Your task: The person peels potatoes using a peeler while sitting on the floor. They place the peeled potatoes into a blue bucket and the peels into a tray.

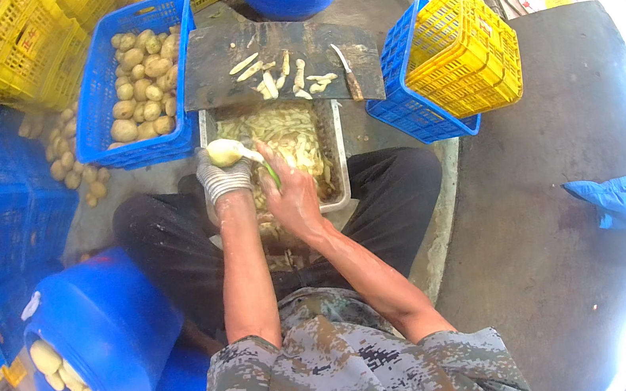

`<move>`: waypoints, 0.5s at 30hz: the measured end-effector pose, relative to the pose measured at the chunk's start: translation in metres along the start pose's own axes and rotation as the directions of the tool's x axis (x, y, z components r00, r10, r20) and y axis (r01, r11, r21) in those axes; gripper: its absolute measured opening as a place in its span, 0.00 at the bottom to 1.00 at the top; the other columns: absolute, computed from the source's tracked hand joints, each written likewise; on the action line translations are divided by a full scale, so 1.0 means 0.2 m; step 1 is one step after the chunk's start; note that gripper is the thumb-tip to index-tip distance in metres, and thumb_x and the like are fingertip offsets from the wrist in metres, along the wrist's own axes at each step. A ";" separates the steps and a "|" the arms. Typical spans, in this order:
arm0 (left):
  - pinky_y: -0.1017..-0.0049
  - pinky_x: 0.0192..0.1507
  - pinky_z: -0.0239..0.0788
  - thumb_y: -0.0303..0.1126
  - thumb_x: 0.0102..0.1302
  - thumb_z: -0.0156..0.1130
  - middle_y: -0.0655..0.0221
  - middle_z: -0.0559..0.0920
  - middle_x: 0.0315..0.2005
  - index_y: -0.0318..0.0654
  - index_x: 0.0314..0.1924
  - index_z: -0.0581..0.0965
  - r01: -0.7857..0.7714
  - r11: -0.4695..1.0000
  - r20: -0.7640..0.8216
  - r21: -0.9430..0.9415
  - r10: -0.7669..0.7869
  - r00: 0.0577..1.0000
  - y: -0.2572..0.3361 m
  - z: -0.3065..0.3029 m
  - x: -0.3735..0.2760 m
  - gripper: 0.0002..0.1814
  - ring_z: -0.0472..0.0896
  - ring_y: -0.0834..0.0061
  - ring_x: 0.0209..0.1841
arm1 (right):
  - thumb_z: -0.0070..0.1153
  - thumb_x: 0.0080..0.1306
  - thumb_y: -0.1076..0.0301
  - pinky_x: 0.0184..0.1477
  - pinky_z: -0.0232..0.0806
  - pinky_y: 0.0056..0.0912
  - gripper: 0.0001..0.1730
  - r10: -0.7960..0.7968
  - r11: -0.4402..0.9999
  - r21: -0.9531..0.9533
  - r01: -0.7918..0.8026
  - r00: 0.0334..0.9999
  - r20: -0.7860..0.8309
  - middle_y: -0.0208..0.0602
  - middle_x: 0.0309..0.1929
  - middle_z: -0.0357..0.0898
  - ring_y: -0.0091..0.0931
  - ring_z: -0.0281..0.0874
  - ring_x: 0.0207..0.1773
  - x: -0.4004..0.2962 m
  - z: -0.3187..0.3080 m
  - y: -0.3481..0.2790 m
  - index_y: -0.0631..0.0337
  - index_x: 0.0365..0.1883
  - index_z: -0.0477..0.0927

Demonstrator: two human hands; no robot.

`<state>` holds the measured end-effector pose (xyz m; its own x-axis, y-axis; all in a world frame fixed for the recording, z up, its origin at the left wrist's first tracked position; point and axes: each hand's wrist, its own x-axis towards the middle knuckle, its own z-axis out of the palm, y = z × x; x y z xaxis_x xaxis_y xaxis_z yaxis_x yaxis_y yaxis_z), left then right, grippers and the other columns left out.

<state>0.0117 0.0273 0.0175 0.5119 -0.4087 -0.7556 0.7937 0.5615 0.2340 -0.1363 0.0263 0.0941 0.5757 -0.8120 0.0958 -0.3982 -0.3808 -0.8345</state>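
Observation:
My left hand point(224, 175), in a grey striped knit glove, holds a pale, peeled potato point(225, 152) over a white plastic tub point(341, 152). The green handle of a small peeler point(272, 174) is in my right hand point(293, 192). Its working end is close to the potato's right side, where a pale strip shows; blade and peel cannot be told apart. Wet peelings point(300, 149) fill much of the tub between my knees. Across the tub's far end lies a dark board point(210, 60), bearing several peel strips point(269, 81) and a knife with a wooden handle point(354, 85).
Unpeeled potatoes fill a blue crate point(187, 45) at the left. More potatoes point(66, 149) lie on the floor beside it. A yellow crate point(467, 54) sits tilted in another blue crate point(422, 120). Blue barrels point(121, 324) stand lower left, one holding pale potatoes point(62, 375).

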 end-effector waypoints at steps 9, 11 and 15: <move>0.56 0.43 0.74 0.56 0.72 0.46 0.61 0.78 0.36 0.38 0.45 0.73 -0.069 0.994 -0.004 0.085 0.069 0.998 -0.01 -0.05 0.01 0.25 0.77 0.58 0.40 | 0.57 0.62 0.75 0.42 0.70 0.47 0.33 0.120 0.993 -0.013 -0.119 0.987 0.105 0.58 0.34 0.80 0.50 0.80 0.38 -0.11 0.01 0.03 0.54 0.68 0.70; 0.57 0.48 0.73 0.54 0.71 0.47 0.59 0.79 0.38 0.38 0.45 0.73 -0.029 0.997 0.073 -0.072 0.034 0.997 -0.02 -0.05 0.06 0.25 0.78 0.58 0.41 | 0.57 0.62 0.73 0.45 0.71 0.44 0.31 0.089 0.992 0.098 -0.084 0.995 -0.054 0.57 0.39 0.82 0.48 0.81 0.41 -0.02 0.02 0.03 0.59 0.66 0.71; 0.61 0.48 0.74 0.50 0.71 0.50 0.61 0.80 0.37 0.38 0.46 0.74 -0.030 0.997 0.122 0.064 0.022 0.992 -0.11 0.05 -0.09 0.21 0.79 0.62 0.41 | 0.58 0.61 0.70 0.45 0.71 0.35 0.24 0.172 0.945 0.304 -0.123 0.975 -0.139 0.46 0.38 0.84 0.33 0.81 0.39 0.13 0.07 0.04 0.69 0.56 0.76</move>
<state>-0.0112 0.0143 0.0324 0.5658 -0.4804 -0.6702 0.7973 0.5261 0.2959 -0.1159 0.0083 0.0819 0.3939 -0.9188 0.0257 -0.2300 -0.1256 -0.9650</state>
